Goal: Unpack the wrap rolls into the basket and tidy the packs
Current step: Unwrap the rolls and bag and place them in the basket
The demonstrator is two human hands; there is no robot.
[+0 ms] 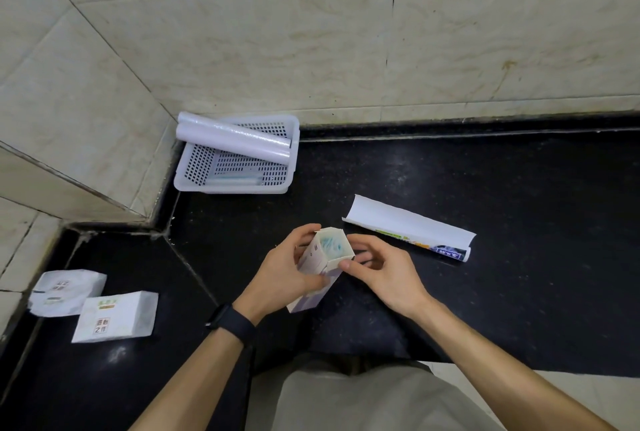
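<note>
Two white wrap rolls (233, 141) lie slanted across the perforated basket (228, 188) at eleven o'clock. At centre, a tilted open carton (332, 247) shows something bluish, perhaps a roll. An opened-out pack (408, 226) lies at two o'clock.

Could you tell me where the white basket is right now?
In the head view, the white basket sits far left on the black counter, against the tiled corner, with wrap rolls lying across it.

Single head-worn wide-angle view. From above the near edge of the black polished stone desk (502, 275) it looks forward and steeply down, facing the beige tiled wall (311, 32) along the far edge. Range is close: both bare forearms (194, 371) enter from the bottom border. Tile joints bow near the borders.
</note>
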